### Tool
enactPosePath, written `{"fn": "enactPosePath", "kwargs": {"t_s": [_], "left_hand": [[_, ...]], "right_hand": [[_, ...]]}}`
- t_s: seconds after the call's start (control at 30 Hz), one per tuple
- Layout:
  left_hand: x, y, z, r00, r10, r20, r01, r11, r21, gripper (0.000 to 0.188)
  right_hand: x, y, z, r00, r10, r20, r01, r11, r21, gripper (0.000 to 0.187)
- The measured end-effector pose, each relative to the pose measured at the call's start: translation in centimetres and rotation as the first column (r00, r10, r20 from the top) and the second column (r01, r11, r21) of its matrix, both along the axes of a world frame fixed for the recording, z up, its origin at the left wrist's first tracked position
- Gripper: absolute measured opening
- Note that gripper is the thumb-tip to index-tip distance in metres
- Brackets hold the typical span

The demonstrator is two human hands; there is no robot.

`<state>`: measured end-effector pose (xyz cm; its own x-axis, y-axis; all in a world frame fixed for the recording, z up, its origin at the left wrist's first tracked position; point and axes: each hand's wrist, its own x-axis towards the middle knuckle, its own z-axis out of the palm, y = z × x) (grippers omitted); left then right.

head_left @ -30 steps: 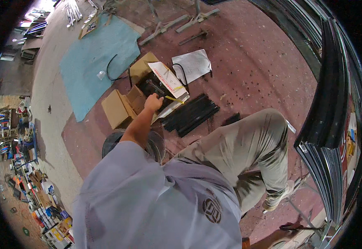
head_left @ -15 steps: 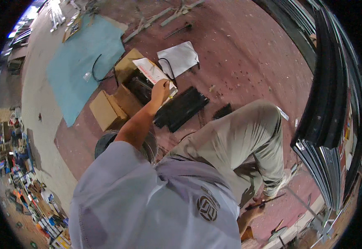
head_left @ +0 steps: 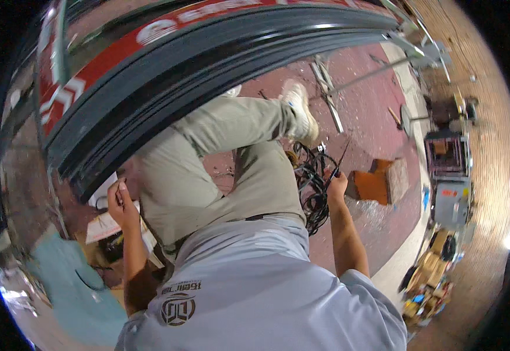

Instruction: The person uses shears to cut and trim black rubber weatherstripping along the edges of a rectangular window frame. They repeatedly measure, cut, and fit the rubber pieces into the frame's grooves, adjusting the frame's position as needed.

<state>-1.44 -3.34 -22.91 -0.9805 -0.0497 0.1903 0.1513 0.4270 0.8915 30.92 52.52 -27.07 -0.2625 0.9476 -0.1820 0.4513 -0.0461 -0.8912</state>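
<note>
My left hand (head_left: 123, 205) is raised beside my knee, by the near end of a bundle of long dark profiles (head_left: 208, 64). Its thumb and fingers are pinched together; whatever they hold, if anything, is too small to make out. Below it an open cardboard box (head_left: 94, 248) has a white, red-marked flap or carton (head_left: 102, 227) on it. On my other side, my right hand (head_left: 336, 186) is closed around a thin, dark rod-like tool (head_left: 344, 153), its tip pointing away from me. Coiled black cable (head_left: 313, 202) lies on the floor beside that hand.
A brown block-like piece (head_left: 378, 181) stands right of the cable. Metal strips (head_left: 328, 96) lie beyond my shoe (head_left: 300, 111). A blue-green sheet (head_left: 62, 286) covers floor at lower left. A grey cabinet (head_left: 451, 202) and cardboard boxes (head_left: 433, 263) line the right side.
The view has swung right, toward the profiles and cable. My left hand has drawn back from the box to beside my knee. The right hand still holds the thin tool.
</note>
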Motion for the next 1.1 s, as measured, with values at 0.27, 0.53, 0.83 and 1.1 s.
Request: {"fn": "enactPosePath", "kwargs": {"t_s": [0.27,0.53,0.83,1.1], "left_hand": [[-1.9,6.5,6.1,0.926,-0.375,0.039,0.377,0.921,-0.097,0.055],[-1.7,10.0,2.2,0.832,-0.463,0.307,0.554,0.652,-0.518,0.087],[-3.7,11.8,0.1,0.788,-0.407,0.462,0.616,0.526,-0.586,0.089],[-3.9,13.2,0.8,0.788,-0.387,0.479,0.616,0.514,-0.598,0.088]], "right_hand": [[10.1,0.4,-13.7,0.919,-0.169,0.356,0.187,0.982,-0.016,0.030],[7.2,-0.6,-17.8,0.770,0.130,0.625,0.083,0.950,-0.301,0.058],[-1.8,3.7,-19.9,0.682,0.463,0.566,-0.181,0.857,-0.483,0.077],[-7.4,3.4,-26.6,0.467,0.560,0.684,-0.317,0.829,-0.462,0.075]]}}
